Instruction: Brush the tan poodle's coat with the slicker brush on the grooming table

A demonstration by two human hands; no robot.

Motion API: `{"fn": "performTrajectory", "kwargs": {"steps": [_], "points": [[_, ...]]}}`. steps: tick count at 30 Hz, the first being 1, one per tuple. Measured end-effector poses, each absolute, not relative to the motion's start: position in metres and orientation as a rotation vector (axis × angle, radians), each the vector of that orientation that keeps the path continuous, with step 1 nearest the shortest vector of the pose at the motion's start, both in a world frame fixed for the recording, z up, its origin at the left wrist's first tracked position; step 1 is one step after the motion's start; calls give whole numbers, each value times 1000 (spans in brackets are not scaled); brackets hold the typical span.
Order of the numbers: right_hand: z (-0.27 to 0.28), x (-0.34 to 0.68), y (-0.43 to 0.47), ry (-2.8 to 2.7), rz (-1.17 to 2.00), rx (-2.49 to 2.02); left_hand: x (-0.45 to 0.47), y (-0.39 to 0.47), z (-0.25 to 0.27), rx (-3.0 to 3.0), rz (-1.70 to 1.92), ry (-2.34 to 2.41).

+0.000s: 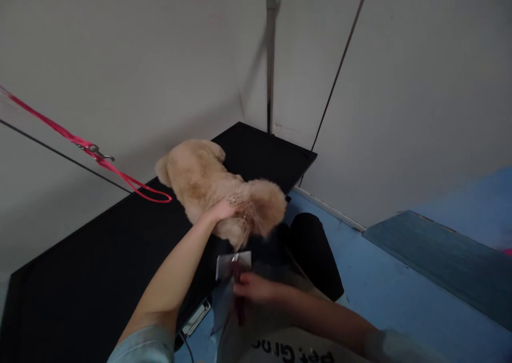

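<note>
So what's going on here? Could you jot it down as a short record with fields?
Place: black table in a white-walled corner
Animal: fluffy tan dog lying on the table
Left hand: resting on the dog's fur
Right hand: grip closed on a brush
Leash: pink, looped by the dog
Floor: blue

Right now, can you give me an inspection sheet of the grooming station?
Surface: black rectangular grooming table, set in a corner of white walls.
Job's things: small tan fluffy dog near the table's right edge; metal-headed slicker brush with dark red handle.
Clutter: nothing seen.
Grips: left hand rests on the dog's coat; right hand closed on the brush handle, below the dog.
Cables: red leash with metal clip runs from the left to the dog; thin black cable on the wall.
Surroundings: upright metal pole, blue floor.
</note>
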State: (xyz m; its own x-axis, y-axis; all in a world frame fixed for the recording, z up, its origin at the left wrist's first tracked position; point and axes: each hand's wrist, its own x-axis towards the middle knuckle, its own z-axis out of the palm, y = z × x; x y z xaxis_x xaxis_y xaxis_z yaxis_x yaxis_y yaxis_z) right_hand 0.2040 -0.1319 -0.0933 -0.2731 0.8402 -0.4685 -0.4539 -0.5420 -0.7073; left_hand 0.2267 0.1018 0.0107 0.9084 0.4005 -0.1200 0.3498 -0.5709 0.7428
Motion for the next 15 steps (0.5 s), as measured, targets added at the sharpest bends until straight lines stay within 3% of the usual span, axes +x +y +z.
{"fn": "performTrajectory", "kwargs": {"steps": [2,7,13,15], "points": [[-98,200,-136,-652,1991,-950,224,104,12,2196,164,466],[-92,224,-111,-338,1527,-1025,220,107,12,2150,275,408],[-117,191,-130,-554,1907,-1062,221,105,10,2162,276,449],[-112,195,-130,-586,1822,-1021,220,106,7,2134,286,465]]}}
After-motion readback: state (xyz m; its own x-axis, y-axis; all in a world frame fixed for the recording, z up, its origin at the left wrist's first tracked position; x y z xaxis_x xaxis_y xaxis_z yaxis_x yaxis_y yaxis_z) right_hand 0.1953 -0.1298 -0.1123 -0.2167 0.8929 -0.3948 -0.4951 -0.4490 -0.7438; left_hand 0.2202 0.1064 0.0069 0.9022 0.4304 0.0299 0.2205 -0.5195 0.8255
